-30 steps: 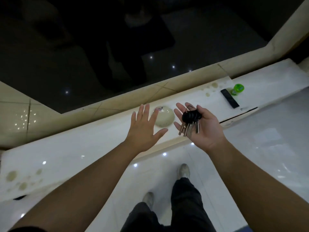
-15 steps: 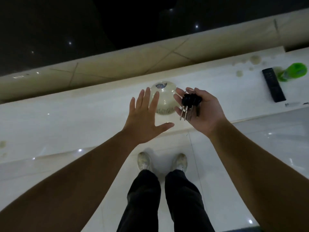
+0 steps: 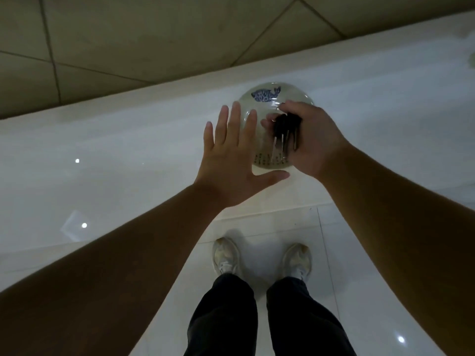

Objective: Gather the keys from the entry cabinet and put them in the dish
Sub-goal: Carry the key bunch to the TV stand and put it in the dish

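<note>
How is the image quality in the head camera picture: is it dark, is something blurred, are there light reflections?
Head view: dim overall; the bunch of dark-headed metal keys in the right hand is motion-blurred; the white ceramic dish with a blue fish stays fairly sharp; small bright glare spots dot the glossy white cabinet top; wide-angle distortion stretches both forearms.

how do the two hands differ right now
The left hand is flat, fingers spread and empty; the right hand is curled around a bunch of keys. The left sits beside the dish; the right is turned over above it. Both are bare and over the white cabinet top.
</note>
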The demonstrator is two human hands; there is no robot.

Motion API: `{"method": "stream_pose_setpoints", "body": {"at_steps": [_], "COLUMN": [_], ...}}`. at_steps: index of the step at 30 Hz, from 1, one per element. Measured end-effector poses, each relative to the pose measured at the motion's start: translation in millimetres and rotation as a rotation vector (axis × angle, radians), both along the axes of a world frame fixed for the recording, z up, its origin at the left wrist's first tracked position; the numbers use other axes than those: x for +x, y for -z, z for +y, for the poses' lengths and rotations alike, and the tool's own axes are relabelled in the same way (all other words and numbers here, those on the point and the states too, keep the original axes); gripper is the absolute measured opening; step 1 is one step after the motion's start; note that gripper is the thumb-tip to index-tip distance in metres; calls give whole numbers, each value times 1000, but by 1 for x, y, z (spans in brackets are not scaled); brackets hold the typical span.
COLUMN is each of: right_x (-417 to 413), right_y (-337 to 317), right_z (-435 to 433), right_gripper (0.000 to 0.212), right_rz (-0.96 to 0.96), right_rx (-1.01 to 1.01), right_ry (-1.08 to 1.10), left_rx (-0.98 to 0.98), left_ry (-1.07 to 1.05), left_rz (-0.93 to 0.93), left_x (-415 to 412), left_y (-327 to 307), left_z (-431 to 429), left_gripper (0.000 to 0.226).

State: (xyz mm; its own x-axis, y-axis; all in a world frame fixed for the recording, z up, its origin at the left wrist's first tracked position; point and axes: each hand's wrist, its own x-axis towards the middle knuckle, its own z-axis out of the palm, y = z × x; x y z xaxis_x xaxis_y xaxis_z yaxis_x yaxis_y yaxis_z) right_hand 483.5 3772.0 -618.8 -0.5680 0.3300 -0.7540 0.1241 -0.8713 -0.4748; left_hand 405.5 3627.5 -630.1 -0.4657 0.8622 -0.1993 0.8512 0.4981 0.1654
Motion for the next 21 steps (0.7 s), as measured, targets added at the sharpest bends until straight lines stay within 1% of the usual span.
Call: {"method": "stream_pose_setpoints", "body": {"at_steps": [2,4,8,10,12,14,16,18,21], "right_x": [-13,-22,-32,-34,-34,-33,-34,-38,-44], "right_y": [10,17,22,22,21,20,20,20,20], "right_z": [0,-3,-6,-5,-5,-6,-6,-8,-9], "right_gripper": [37,41,25,24,25,26,24,19,17], "right_rz": [-88,-133,-163,-206,-281,-325,-334,-337,-354], "right_rx": [78,97,174,257,378,456,534,600,640], "right_ry": [-94,-170,-247,-269,-334,-390,-406,-375,-366], "left_rx": [10,31,29,20,2,-28,-51,-56,-65], "left_ry": [2,2,5,5,5,16,24,31,38], "left_rz": [-4,-18,-28,-33,-32,-21,-13,-8,6], "left_x": [-3,-4,-7,-9,-11,-12,-13,-14,-14], "left_y": [5,8,12,14,17,20,23,25,28], "left_z": [3,4,8,8,7,5,3,0,-2], "left_gripper": [115,113,111,111,111,111,111,109,108]}}
